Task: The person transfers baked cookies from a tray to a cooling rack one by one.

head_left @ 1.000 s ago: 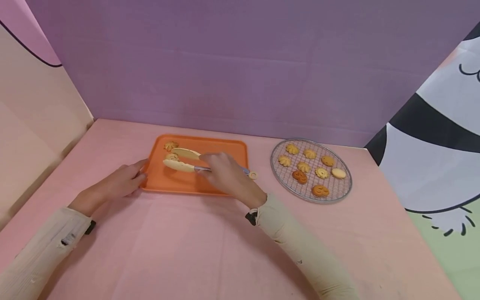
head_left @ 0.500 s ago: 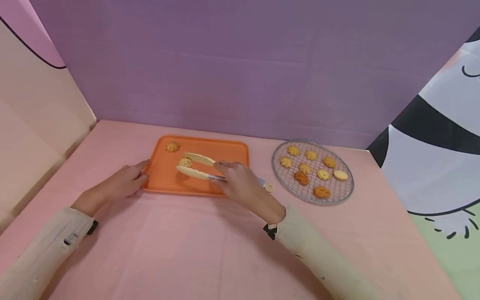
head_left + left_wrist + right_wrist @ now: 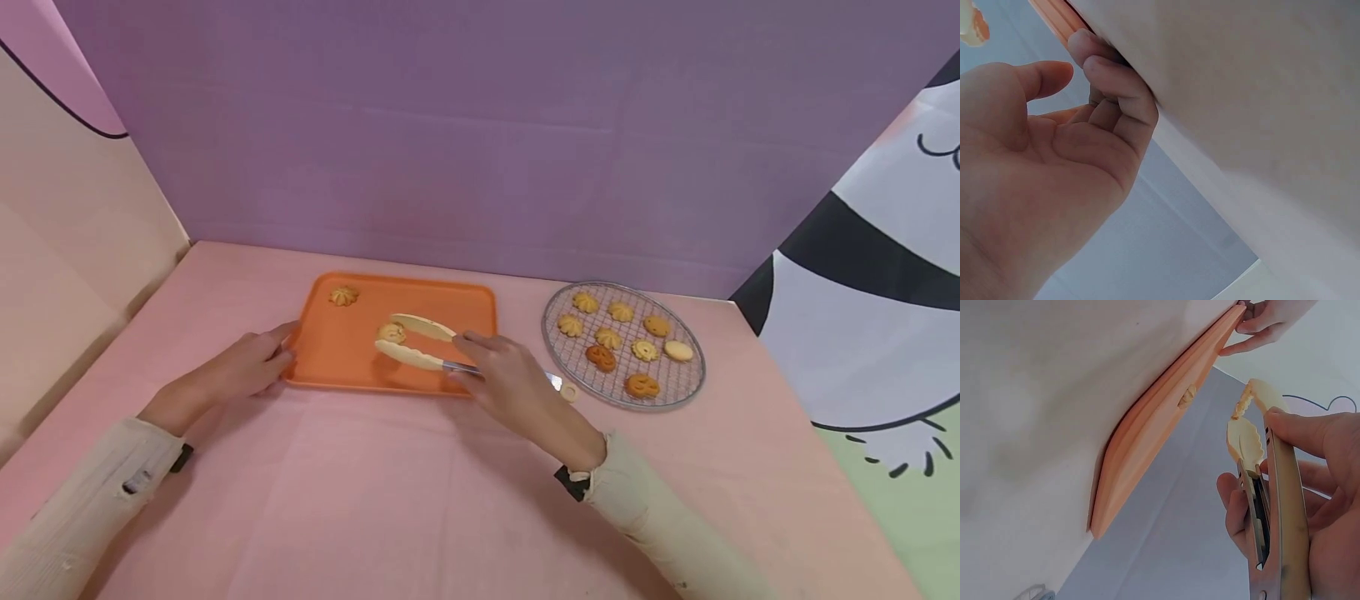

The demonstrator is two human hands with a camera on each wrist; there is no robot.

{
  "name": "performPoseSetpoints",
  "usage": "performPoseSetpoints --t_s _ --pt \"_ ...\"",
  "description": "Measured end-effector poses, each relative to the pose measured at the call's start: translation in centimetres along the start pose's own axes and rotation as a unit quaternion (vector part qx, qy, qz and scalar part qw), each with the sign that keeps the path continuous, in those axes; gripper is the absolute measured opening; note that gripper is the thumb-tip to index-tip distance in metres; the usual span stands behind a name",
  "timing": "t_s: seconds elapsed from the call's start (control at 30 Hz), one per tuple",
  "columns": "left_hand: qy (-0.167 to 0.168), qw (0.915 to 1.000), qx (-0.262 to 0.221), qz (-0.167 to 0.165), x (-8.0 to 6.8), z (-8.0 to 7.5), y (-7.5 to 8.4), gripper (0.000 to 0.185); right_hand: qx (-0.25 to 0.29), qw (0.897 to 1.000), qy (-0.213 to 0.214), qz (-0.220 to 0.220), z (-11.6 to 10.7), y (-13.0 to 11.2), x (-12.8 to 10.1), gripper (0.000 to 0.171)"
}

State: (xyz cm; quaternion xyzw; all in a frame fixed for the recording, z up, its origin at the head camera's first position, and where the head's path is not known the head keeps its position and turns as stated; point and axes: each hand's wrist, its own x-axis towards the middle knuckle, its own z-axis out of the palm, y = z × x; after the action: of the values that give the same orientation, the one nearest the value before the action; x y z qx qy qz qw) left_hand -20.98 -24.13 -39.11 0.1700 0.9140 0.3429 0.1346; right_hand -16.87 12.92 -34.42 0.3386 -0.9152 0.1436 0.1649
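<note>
My right hand (image 3: 521, 392) grips a pair of tongs (image 3: 411, 356) with cream scalloped tips and metal arms. Between those tips sits a ridged cookie (image 3: 392, 333), above the middle of the orange tray (image 3: 465, 310). In the right wrist view, thumb and fingers lie along opposite arms of the tongs (image 3: 1291, 512). A second ridged cookie (image 3: 343, 296) lies at the tray's far left corner. My left hand (image 3: 243, 364) touches the tray's left edge; in the left wrist view its fingertips meet the rim (image 3: 1060, 19) while the thumb stands apart from them.
Right of the tray, a round wire rack (image 3: 551, 333) carries several cookies, including pretzel shapes (image 3: 642, 386) and a pale oval (image 3: 678, 351). Pink cloth (image 3: 360, 500) covers the table. A purple wall (image 3: 480, 183) rises behind it.
My right hand has moved right and toward me, carrying the tongs and the cookie away from the tray's left part. My left hand has stayed at the tray's left edge.
</note>
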Motion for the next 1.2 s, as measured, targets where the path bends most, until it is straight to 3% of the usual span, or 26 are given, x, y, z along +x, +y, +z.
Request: performPoseSetpoints --t_s 0.53,0.93,1.2 --pt "-0.007 1.0000 0.000 0.005 0.0 0.1 0.1 0.061 0.004 0.998 0.015 0.055 -2.8 1.4 -4.3 0.051" --pt "0.003 1.0000 0.006 0.007 0.0 0.0 -0.1 0.060 -0.038 0.995 0.075 0.050 -4.6 4.2 -7.9 0.069" --pt "0.005 0.9998 0.015 0.010 -0.1 0.1 0.1 0.061 -0.051 0.993 0.063 0.091 -5.4 6.2 -9.7 0.068"
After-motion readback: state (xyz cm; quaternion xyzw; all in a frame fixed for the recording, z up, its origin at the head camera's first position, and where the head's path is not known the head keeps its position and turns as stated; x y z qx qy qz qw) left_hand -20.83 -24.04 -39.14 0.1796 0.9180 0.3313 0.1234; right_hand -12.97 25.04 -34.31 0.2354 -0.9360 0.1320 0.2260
